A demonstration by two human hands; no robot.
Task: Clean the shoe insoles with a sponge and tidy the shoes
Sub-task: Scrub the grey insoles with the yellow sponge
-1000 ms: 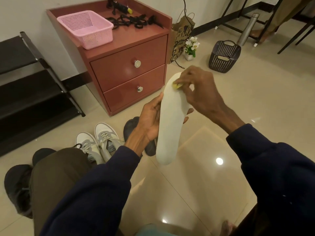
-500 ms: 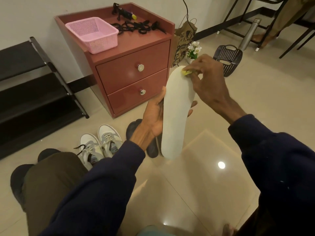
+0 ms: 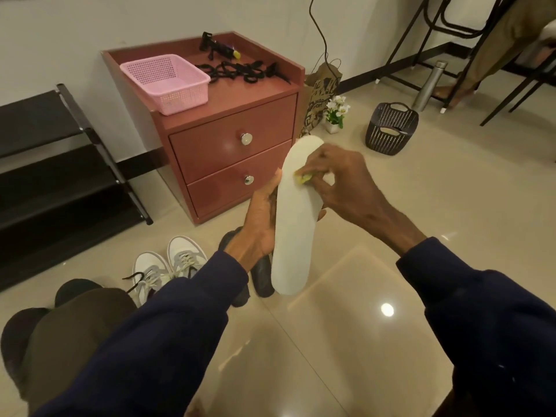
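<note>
Left hand [image 3: 261,218]: forearm up from lower left, fingers and thumb wrapped round the middle of the white insole [image 3: 293,236], which is held in the air, tilted, one end up. Right hand [image 3: 340,182]: reaches in from the right, fingertips pinching a small yellow sponge [image 3: 303,178] pressed to the insole's upper face. Containers: pink mesh basket [image 3: 165,82] on the red cabinet [image 3: 234,152], beside black straps [image 3: 240,72]; dark slotted basket [image 3: 391,127] on the floor at right, contents not discernible.

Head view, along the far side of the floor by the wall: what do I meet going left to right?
Black shoe rack → red two-drawer cabinet → brown paper bag → dark perforated basket → metal bottle.
</note>
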